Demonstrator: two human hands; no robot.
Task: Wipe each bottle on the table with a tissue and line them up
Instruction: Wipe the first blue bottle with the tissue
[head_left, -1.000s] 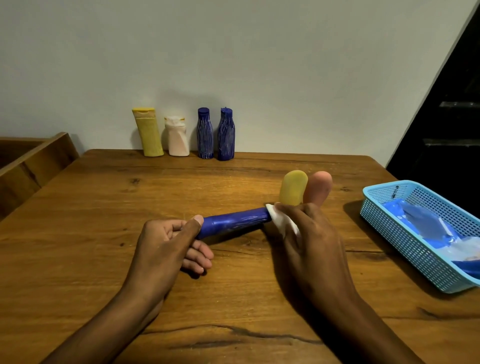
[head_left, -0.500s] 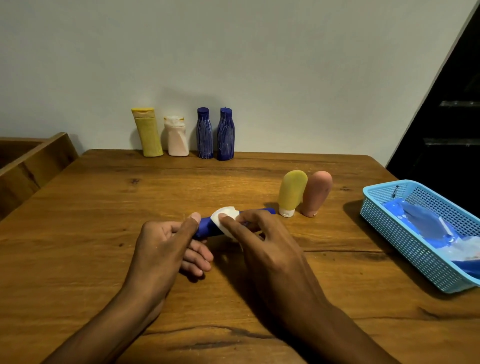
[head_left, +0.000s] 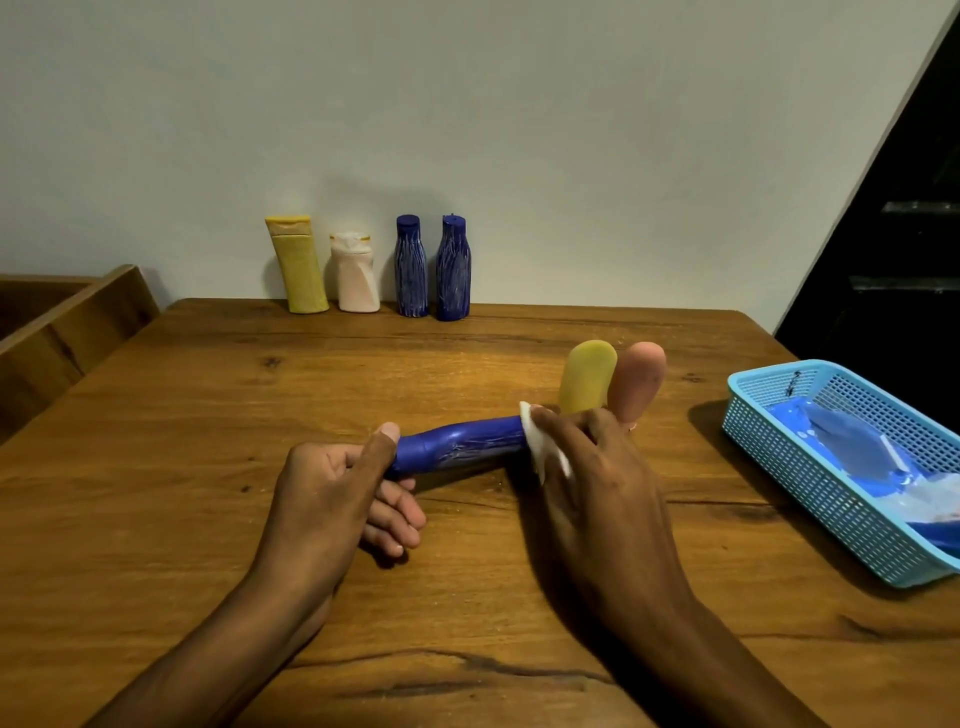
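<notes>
Wooden bench (head_left: 208, 467) carries a blue basket (head_left: 810, 499) at right, while the left hand (head_left: 332, 483) pinches one end of a blue bottle (head_left: 462, 441) lying mid-bench and the right hand (head_left: 597, 467) grips a white tissue (head_left: 540, 447) around its other end.

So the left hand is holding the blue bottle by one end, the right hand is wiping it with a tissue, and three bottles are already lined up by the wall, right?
Not quite: the head view shows four bottles lined up by the wall, not three. The rest holds: the left hand holds the blue bottle by one end, and the right hand wipes it with the tissue.
</notes>
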